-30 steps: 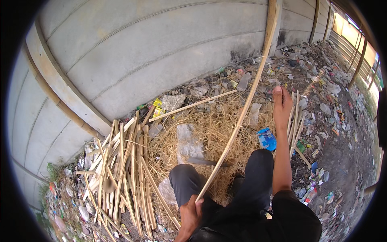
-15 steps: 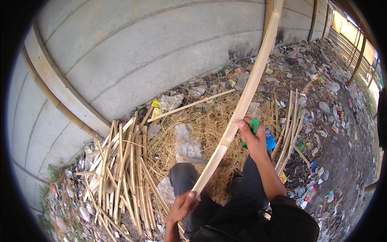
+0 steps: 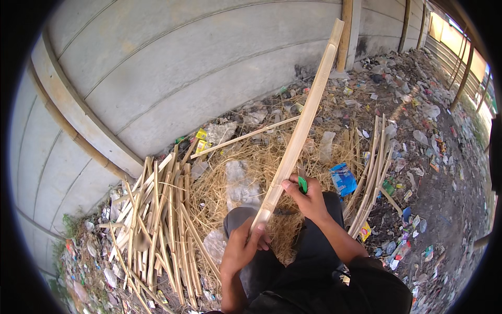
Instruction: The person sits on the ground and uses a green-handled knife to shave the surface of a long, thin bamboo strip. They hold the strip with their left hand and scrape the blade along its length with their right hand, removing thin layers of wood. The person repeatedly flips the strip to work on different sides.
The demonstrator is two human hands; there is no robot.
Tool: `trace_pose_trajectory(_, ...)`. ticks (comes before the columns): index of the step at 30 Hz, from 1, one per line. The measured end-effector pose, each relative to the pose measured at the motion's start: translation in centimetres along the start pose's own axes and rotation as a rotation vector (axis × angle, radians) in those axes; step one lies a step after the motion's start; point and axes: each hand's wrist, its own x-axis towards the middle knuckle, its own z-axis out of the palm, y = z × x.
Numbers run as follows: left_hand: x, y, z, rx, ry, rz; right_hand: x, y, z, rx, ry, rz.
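A long, pale split bamboo strip [image 3: 305, 115] slants up and away from my lap, its far end in front of the wall. My left hand [image 3: 241, 250] is closed round its near end, above my left knee. Farther up the strip, my right hand [image 3: 309, 200] is closed on a green-handled tool [image 3: 302, 183]. The right thumb rests against the strip's edge beside a node. Fingers hide most of the tool, so its working end cannot be made out clearly. Straw [image 3: 282, 238] covers the ground between my knees.
A heap of bamboo strips [image 3: 180, 235] lies at my left, and a smaller bundle [image 3: 373, 178] at my right. A concrete wall [image 3: 209, 68] stands ahead. A blue packet [image 3: 343, 179] and a whitish slab [image 3: 243, 183] lie on the straw; litter [image 3: 418, 138] spreads rightward.
The bamboo strip has slid toward me, its far end now showing lower. My right hand has come nearer and leftward with the green-handled tool. My left hand has risen slightly.
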Motion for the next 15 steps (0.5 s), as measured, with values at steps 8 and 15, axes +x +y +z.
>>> trace_pose_trajectory(8,-0.2,-1.3,0.8,-0.268,0.112,-0.085,-0.2,1.6,-5.2,-0.268,-0.141,-0.057)
trace_pose_trajectory(15,-0.4,-1.7,0.0,-0.389,0.217,-0.1,-0.8,0.0,-6.1,-0.675,-0.124,-0.01)
